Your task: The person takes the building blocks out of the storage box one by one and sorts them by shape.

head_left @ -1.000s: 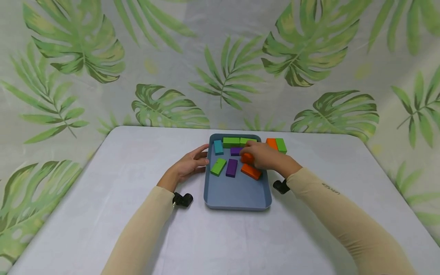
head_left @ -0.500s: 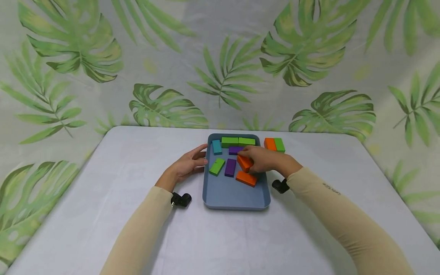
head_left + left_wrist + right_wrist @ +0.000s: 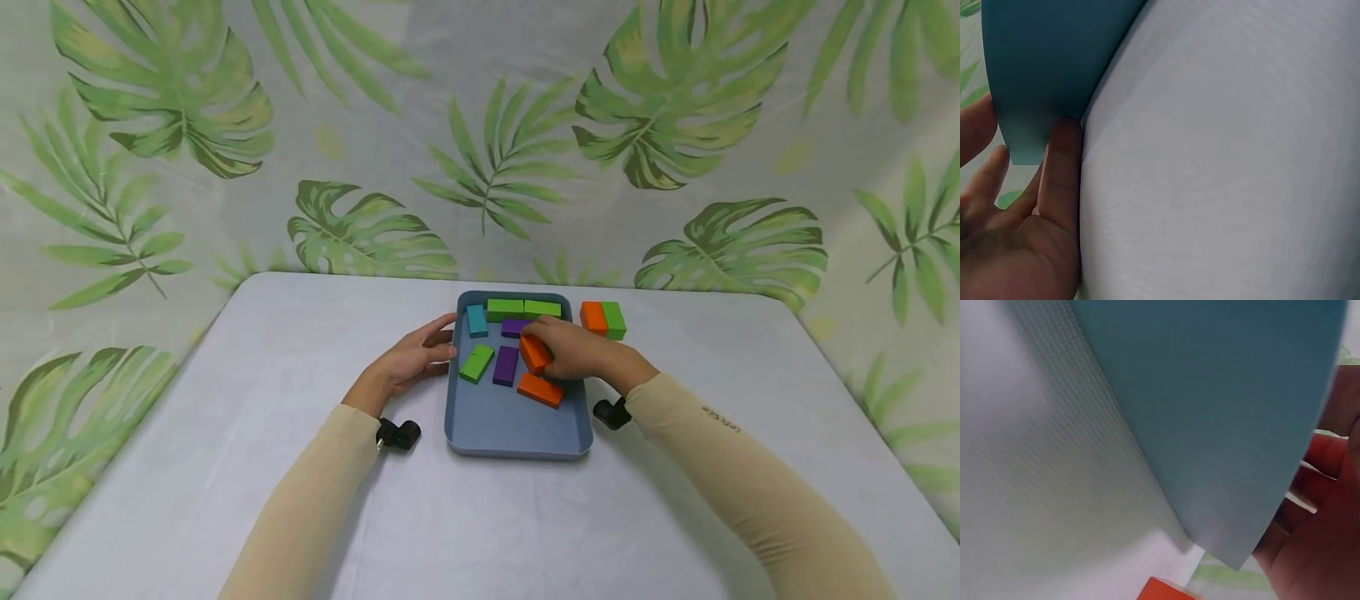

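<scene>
In the head view my right hand (image 3: 573, 343) reaches over the right wall of a blue-grey tray (image 3: 517, 429) and grips an orange block (image 3: 535, 355). Part of that block is hidden by the hand. A second orange block (image 3: 540, 390) lies just nearer, inside the tray. To their left are a purple block (image 3: 506, 367) and a light green block (image 3: 477, 364). My left hand (image 3: 412, 358) rests at the tray's outer left side. In the left wrist view its fingers (image 3: 1063, 169) lie loosely against the tray wall (image 3: 1054, 75).
At the tray's far end sit two green blocks (image 3: 505, 311), a blue block (image 3: 477, 322) and another purple block (image 3: 514, 328). Outside, beyond the right wall, an orange block (image 3: 593, 318) and a green block (image 3: 613, 321) stand side by side on the white table (image 3: 322, 333).
The held orange block has turned in my right hand. The other orange block has shifted nearer and a little left. My left hand stays at the tray's side.
</scene>
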The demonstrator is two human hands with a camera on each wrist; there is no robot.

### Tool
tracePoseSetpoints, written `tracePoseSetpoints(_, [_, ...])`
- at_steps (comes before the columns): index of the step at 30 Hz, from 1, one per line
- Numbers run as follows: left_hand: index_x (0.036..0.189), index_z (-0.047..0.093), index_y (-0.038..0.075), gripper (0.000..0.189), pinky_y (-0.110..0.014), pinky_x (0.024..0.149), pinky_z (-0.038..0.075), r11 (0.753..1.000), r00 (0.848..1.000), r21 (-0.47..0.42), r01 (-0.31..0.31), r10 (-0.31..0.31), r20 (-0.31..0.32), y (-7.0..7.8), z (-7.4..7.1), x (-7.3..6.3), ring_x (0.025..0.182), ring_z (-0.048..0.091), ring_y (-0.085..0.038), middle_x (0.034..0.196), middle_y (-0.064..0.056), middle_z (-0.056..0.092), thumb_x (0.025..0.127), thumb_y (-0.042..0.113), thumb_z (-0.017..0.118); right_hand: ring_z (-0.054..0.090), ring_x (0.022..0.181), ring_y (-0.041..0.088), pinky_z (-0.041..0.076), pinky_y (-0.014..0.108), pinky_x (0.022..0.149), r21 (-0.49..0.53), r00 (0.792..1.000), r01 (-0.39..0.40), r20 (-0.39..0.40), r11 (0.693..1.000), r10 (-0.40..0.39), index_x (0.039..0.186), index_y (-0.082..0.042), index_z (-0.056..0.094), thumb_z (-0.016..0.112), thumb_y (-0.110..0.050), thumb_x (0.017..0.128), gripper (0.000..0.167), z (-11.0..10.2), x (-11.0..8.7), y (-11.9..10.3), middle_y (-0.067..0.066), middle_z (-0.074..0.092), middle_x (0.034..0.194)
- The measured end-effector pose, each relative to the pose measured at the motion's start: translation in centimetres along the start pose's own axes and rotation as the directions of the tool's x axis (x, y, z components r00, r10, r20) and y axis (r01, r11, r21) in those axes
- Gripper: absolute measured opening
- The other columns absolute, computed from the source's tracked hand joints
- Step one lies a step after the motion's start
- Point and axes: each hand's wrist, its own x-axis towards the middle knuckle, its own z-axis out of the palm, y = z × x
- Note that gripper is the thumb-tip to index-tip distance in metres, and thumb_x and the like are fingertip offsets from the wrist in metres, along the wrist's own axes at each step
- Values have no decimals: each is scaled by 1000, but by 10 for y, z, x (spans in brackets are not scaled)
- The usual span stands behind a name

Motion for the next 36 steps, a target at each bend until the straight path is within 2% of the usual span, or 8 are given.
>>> tracePoseSetpoints(6, [159, 22, 27, 70, -51, 120, 33, 1000, 1000, 9, 2, -2, 21, -3, 0, 0, 146, 37, -33, 164, -14, 27, 101, 6, 53, 55, 111, 26, 52, 44, 103, 37, 999, 38, -36, 999, -36, 141, -5, 50, 74, -12, 85, 61, 3, -3, 1, 12, 55, 136])
tracePoseSetpoints(9, [159, 23, 27, 70, -50, 120, 33, 1000, 1000, 5, 3, -3, 12, -2, 0, 0, 146, 38, -33, 163, -13, 28, 100, 6, 53, 56, 113, 27, 52, 45, 102, 50, 995, 56, -85, 997, -51, 140, -3, 50, 75, -12, 83, 62, 1, -4, 1, 13, 57, 134])
tracePoseSetpoints(14, [159, 22, 27, 70, -51, 120, 33, 1000, 1000, 12, -4, 4, 8, -1, -2, -1, 145, 39, -34, 163, -14, 28, 100, 6, 53, 55, 117, 32, 50, 49, 103, 101, 983, 86, -172, 991, -68, 141, -2, 48, 73, -8, 81, 65, -9, -11, 0, 17, 52, 138])
tracePoseSetpoints(20, [159, 22, 28, 70, -51, 120, 33, 1000, 1000, 2, -1, 1, 16, -2, -1, 1, 147, 37, -33, 163, -13, 27, 100, 5, 54, 52, 117, 32, 51, 51, 101, 195, 974, 129, -211, 972, -87, 143, -1, 47, 72, -6, 83, 65, -19, -22, 4, 18, 47, 141])
tracePoseSetpoints(28, [159, 23, 28, 70, -50, 120, 33, 1000, 1000, 1, -9, 9, 14, -2, -2, 3, 146, 38, -33, 164, -12, 27, 100, 6, 54, 56, 117, 36, 53, 52, 96, 175, 963, 104, -265, 979, -55, 143, -3, 48, 73, -5, 84, 64, -40, -44, 14, 19, 50, 140])
tracePoseSetpoints(36, [159, 23, 29, 70, -50, 120, 33, 1000, 1000, -3, -13, 13, 15, -2, -2, 3, 145, 40, -32, 163, -11, 28, 100, 6, 54, 53, 123, 37, 48, 57, 103, 205, 947, 99, -321, 974, -28, 145, -1, 45, 75, -6, 84, 68, -58, -69, 37, 19, 49, 139])
